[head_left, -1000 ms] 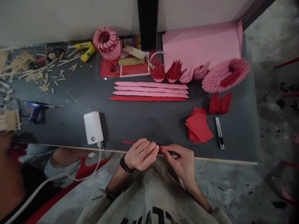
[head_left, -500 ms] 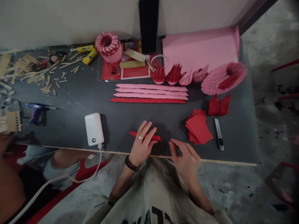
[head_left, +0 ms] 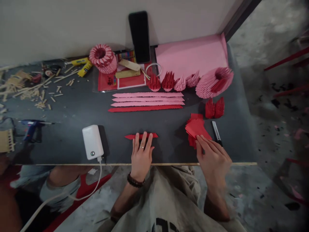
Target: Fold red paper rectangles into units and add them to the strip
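My left hand (head_left: pixel 142 154) lies flat with its fingers spread over a short red folded-paper strip (head_left: pixel 129 137), whose pointed ends show on both sides. My right hand (head_left: pixel 213 158) has its thumb and fingertips pinched at the lower edge of a pile of red paper pieces (head_left: pixel 196 126). How many pieces are between those fingers is hidden. Beyond my left hand lie several long pink folded-paper strips (head_left: pixel 148 100) and one long red strip (head_left: pixel 145 109), side by side. A utility knife (head_left: pixel 216 130) lies just past my right hand, partly covered by it.
Red folded-paper pieces (head_left: pixel 214 108) and a pink paper model (head_left: pixel 214 83) stand at the right. A phone (head_left: pixel 139 37) leans on the wall near a pink paper vase (head_left: pixel 102 58). A white power bank (head_left: pixel 92 141), a blue glue gun (head_left: pixel 32 127) and wood scraps are leftward.
My right hand has moved right from the table's front edge to the red paper pile. My left hand has straightened over the short red strip, and the camera view has shifted.
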Demonstrator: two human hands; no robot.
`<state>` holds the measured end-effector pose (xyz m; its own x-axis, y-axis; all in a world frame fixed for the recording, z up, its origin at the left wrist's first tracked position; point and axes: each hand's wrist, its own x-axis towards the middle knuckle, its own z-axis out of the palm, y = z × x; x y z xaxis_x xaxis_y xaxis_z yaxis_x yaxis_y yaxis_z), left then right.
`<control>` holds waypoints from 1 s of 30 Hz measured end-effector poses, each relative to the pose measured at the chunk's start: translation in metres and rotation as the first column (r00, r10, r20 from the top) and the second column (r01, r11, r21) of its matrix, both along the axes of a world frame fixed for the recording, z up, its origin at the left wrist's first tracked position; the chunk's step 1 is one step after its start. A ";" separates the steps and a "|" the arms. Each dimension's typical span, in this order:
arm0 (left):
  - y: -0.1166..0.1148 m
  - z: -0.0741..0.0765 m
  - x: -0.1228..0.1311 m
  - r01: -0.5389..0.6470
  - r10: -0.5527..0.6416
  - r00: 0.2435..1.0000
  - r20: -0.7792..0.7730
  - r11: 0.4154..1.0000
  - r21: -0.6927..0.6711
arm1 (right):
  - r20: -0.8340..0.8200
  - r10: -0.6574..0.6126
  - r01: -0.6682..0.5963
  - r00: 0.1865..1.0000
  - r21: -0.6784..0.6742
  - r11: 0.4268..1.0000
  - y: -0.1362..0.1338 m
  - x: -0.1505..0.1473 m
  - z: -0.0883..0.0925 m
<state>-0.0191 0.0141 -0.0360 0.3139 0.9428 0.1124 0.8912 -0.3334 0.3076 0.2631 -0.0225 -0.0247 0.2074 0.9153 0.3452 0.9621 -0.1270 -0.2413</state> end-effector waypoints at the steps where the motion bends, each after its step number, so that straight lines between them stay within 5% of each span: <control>1: 0.007 0.000 -0.002 -0.009 0.009 1.000 0.010 1.000 0.012 | 0.019 -0.003 0.003 1.000 -0.007 1.000 0.000 -0.001 0.002; 7: 0.016 0.009 -0.008 -0.023 0.018 0.998 0.059 0.995 0.093 | 0.016 -0.033 0.033 0.999 -0.006 0.999 0.006 -0.003 0.009; 12: -0.006 0.025 0.007 0.075 -0.046 0.911 0.411 0.996 -0.053 | -0.028 -0.090 0.092 0.996 0.099 0.991 -0.003 -0.019 0.019; 17: -0.007 0.040 0.027 0.120 -0.008 0.747 0.665 0.985 -0.124 | 0.056 0.334 -0.339 0.941 0.156 0.928 -0.027 -0.051 0.025; 21: 0.000 0.042 0.026 0.009 0.052 0.693 0.719 0.997 -0.081 | -0.309 0.282 -0.239 0.908 0.170 0.956 -0.025 -0.066 0.022; 25: -0.006 0.041 0.025 -0.074 0.136 0.628 0.766 0.991 -0.115 | -0.786 0.064 -0.042 0.615 0.048 0.998 -0.012 -0.077 0.017; 30: -0.019 0.038 0.033 -0.182 0.323 0.530 0.784 0.946 -0.267 | -0.993 -0.120 -0.080 -0.018 -0.118 0.990 -0.009 -0.088 0.015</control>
